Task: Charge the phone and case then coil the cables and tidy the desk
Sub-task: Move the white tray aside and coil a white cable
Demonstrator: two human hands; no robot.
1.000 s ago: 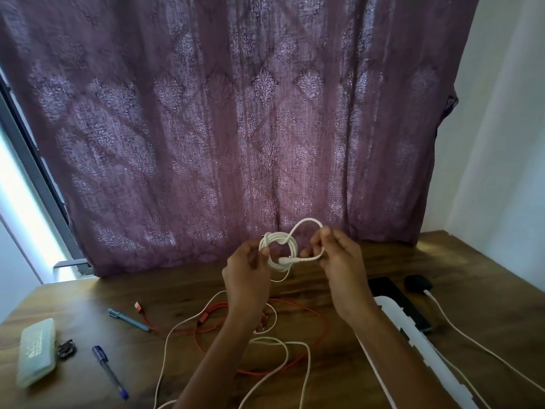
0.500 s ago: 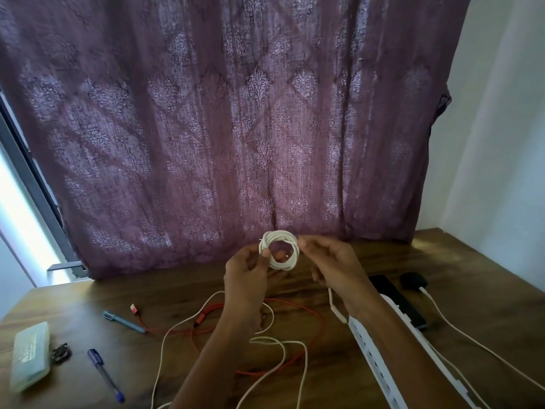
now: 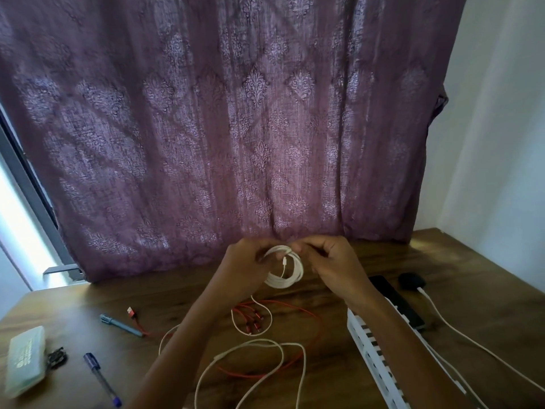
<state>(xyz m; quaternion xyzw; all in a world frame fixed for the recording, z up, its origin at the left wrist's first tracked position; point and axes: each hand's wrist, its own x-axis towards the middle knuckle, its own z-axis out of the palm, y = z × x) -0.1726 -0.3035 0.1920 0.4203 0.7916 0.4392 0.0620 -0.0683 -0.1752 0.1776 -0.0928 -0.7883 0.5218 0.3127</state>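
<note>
Head view, left to right: a pale green box (image 3: 25, 361), a purple pen (image 3: 101, 379) and a blue pen (image 3: 121, 325) lie on the near-left part of the wooden surface (image 3: 486, 290). A red cable (image 3: 256, 321) and a loose white cable (image 3: 259, 340) sprawl mid-surface. Above them, the left hand (image 3: 247, 267) grips the left side of a white coil (image 3: 284, 270), held off the surface. The right hand (image 3: 333, 261) pinches its upper right edge, fingers curled. The plug end dangles inside the ring. Further right lie a white power strip (image 3: 368, 346), a dark phone (image 3: 395, 302) and a small black case (image 3: 411, 281) with a white lead (image 3: 472, 343) attached.

Coiling appears to be the step in hand, with this cable nearly wound. Next, the plug end likely needs tucking so the loops hold.
</note>
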